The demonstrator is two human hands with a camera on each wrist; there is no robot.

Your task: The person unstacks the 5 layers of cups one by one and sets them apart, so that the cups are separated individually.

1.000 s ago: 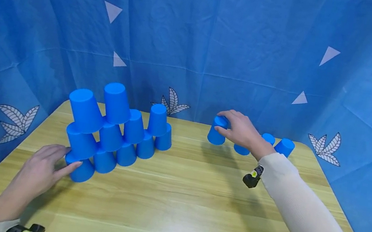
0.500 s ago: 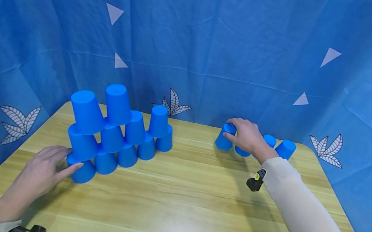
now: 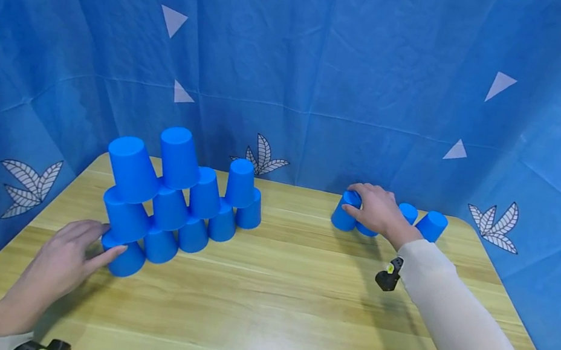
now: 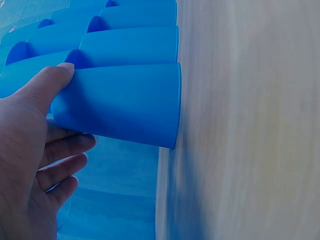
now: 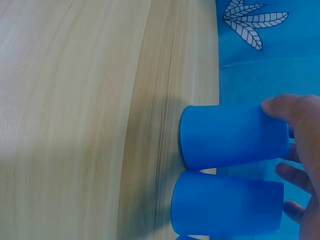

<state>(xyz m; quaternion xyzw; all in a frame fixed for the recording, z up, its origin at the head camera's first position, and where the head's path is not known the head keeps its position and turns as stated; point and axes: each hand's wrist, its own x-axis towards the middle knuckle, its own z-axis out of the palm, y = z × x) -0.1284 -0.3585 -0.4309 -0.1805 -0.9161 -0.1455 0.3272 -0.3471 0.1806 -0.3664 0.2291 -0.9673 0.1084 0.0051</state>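
On the left of the head view, upside-down blue cups stand stacked in staggered rows. My left hand (image 3: 66, 254) holds the nearest bottom-row cup (image 3: 128, 262) near its top, thumb on one side and fingers on the other; the left wrist view shows this cup (image 4: 117, 105) with its rim on the table. At the far right my right hand (image 3: 379, 210) grips another upside-down blue cup (image 3: 343, 215) by its upper end. Beside it, partly hidden under the hand, is a neighbouring cup (image 3: 366, 231); in the right wrist view the held cup (image 5: 230, 136) touches or nearly touches that neighbour (image 5: 227, 205).
Two more blue cups, one behind (image 3: 408, 212) and one at the right end (image 3: 432, 226), stand past my right wrist. Two cups (image 3: 178, 157) form the stack's top level. A blue patterned curtain (image 3: 319, 71) hangs behind the wooden table (image 3: 261, 294).
My right hand has moved the cup rightward and slightly nearer, up beside the neighbouring cup. The left hand keeps its hold, and the stack stands as before.
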